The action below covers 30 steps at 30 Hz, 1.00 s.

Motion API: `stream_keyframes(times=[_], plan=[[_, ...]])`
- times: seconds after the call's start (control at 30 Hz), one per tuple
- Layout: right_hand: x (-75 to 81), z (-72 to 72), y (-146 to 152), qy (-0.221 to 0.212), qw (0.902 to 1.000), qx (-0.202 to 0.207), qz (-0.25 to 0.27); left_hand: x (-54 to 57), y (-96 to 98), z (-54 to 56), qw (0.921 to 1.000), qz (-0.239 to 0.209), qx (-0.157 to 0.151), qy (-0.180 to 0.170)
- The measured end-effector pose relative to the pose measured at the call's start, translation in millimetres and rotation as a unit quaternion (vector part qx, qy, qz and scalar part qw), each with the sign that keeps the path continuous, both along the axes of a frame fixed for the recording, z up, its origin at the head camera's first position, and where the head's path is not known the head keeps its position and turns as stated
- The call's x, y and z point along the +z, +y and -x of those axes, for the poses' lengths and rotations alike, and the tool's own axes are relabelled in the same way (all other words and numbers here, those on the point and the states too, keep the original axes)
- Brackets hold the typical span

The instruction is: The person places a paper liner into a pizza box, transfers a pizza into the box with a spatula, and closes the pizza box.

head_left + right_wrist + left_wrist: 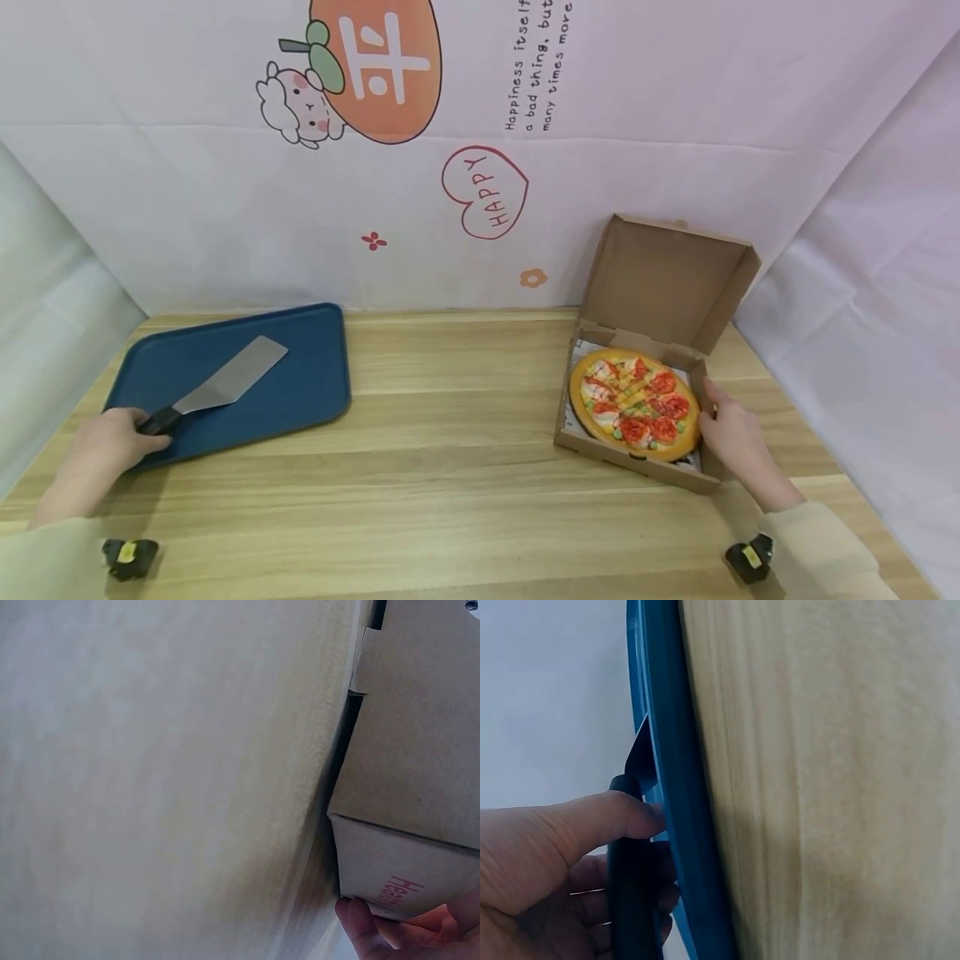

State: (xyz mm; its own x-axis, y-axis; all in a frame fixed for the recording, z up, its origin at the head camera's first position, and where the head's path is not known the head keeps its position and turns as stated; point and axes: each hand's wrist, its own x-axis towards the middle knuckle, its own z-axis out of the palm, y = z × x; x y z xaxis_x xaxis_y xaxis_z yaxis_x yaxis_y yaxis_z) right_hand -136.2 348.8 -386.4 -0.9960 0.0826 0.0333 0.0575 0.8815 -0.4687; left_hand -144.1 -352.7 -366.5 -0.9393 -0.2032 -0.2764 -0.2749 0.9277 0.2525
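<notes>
My left hand (112,442) grips the black handle of a metal spatula (238,377) at the left. The spatula's blade lies over a dark blue tray (318,375), and in the left wrist view the handle (632,900) sits between thumb and fingers beside the tray rim (682,787). On the right, an open cardboard pizza box (667,287) holds a round pizza (637,400) with red and white toppings. My right hand (738,429) holds the box's right side wall. The right wrist view shows fingertips (360,922) at the box's lower edge, below red lettering.
A wooden table (450,442) spans between tray and box. Behind it hangs a white printed cloth (420,192), with further cloth (862,292) along the sides. A small black device with a yellow label (129,557) is near each sleeve.
</notes>
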Motion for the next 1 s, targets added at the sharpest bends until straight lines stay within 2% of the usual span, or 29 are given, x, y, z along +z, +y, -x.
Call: stream_keyframes(times=[0.13, 0.43, 0.5, 0.57, 0.67, 0.8, 0.9, 1.0], plan=[[0.2, -0.6, 0, 0.001, 1.0000, -0.001, -0.001, 1.9, 2.1, 0.3, 0.9999, 0.009, -0.002, -0.009], [-0.6, 0.0, 0, 0.005, 1.0000, -0.001, -0.004, 8.0, 6.6, 3.8, 0.9992, 0.013, -0.037, 0.001], [-0.5, 0.0, 0, 0.004, 1.0000, -0.001, -0.001, 11.5, 11.1, 5.9, 0.9985, 0.017, -0.050, 0.014], [-0.3, 0.0, 0, 0.004, 1.0000, -0.001, 0.000, 15.0, 18.6, 8.1, 0.9960, 0.028, -0.073, 0.042], [-0.4, 0.6, 0, 0.004, 1.0000, -0.001, -0.003, 17.9, 35.3, 10.7, 0.9864, 0.045, -0.123, 0.099], [-0.6, 1.5, 0, 0.006, 0.9999, -0.002, -0.012, 18.7, 61.0, 13.2, 0.9653, 0.066, -0.202, 0.152], [-0.9, 1.4, 1, 0.007, 0.9999, -0.003, -0.014, 20.7, 79.7, 14.6, 0.9506, 0.079, -0.250, 0.165], [-1.0, 1.2, 1, 0.006, 0.9999, -0.004, -0.011, 23.4, 96.9, 16.5, 0.9387, 0.087, -0.285, 0.173]])
